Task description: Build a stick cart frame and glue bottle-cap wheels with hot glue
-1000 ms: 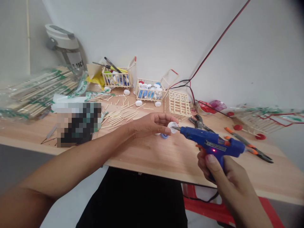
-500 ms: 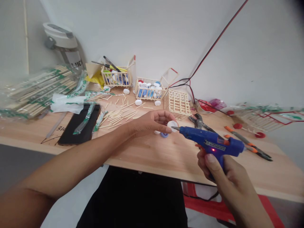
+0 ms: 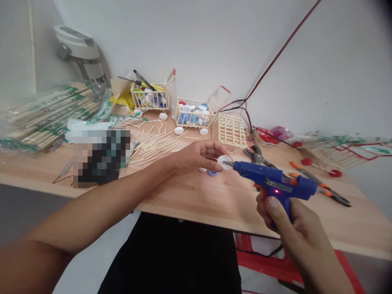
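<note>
Between the thumb and fingers of my left hand [image 3: 205, 156] is a white bottle cap [image 3: 224, 162], its hollow side facing right. My right hand [image 3: 288, 216] grips a blue hot glue gun [image 3: 272, 179] with a red light lit on its side. The gun's metal nozzle reaches into the cap's opening; whether it touches the inside I cannot tell. Below my left fingers, a blue cap [image 3: 212, 173] lies on the table, with a white cap [image 3: 202, 169] partly hidden beside it. Behind the hand stands a small stick cage [image 3: 230, 132].
Two small stick carts [image 3: 193, 114] filled with caps and pens stand at the back. Loose sticks [image 3: 154, 149] lie left of centre. Pliers [image 3: 333, 196] and black cutters [image 3: 257, 155] are on the right, near a red-wheeled cart [image 3: 324, 157]. Bagged sticks [image 3: 55, 116] are at left.
The glue gun and the cap have shifted very slightly to the right together. My grips look the same, with the nozzle still at the cap.
</note>
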Demonstrator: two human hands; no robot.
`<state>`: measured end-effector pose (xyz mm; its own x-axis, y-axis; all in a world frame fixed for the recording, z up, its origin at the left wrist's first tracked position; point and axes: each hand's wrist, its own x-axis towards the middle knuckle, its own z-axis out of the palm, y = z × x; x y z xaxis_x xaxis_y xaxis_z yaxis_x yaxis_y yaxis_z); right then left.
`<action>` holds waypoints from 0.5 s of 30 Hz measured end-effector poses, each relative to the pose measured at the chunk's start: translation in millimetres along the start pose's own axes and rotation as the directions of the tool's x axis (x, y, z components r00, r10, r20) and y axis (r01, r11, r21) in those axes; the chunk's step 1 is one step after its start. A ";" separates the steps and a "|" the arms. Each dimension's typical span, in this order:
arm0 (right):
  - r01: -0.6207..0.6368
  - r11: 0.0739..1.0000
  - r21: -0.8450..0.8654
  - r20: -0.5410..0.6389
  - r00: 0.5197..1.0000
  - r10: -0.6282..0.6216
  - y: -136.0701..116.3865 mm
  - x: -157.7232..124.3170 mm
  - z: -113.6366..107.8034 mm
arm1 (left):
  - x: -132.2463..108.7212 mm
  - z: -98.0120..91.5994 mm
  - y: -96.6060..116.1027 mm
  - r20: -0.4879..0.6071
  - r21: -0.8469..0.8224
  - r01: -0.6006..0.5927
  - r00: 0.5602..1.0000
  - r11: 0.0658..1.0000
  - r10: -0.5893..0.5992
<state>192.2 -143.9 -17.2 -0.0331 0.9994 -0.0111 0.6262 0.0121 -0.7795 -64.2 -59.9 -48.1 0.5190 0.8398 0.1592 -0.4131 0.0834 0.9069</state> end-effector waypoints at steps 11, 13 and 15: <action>0.027 0.998 -0.057 -0.010 1.000 -0.028 8.3 0.2 -2.8 | 0.4 -1.8 -0.9 0.008 0.014 -0.013 1.000 1.000 0.013; 0.016 0.998 -0.065 -0.002 1.000 -0.016 11.2 0.9 -4.3 | 0.3 -1.2 -0.3 0.010 0.019 -0.018 1.000 1.000 0.017; 0.018 0.996 -0.088 0.015 1.000 -0.016 12.8 1.6 -5.7 | 0.3 -1.1 -0.1 0.016 0.019 -0.020 1.000 1.000 0.020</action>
<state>204.6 -141.9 -23.6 -0.0546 0.9985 -0.0075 0.6915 0.0324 -0.7216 -64.9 -59.1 -48.6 0.5228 0.8325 0.1832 -0.4089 0.0564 0.9108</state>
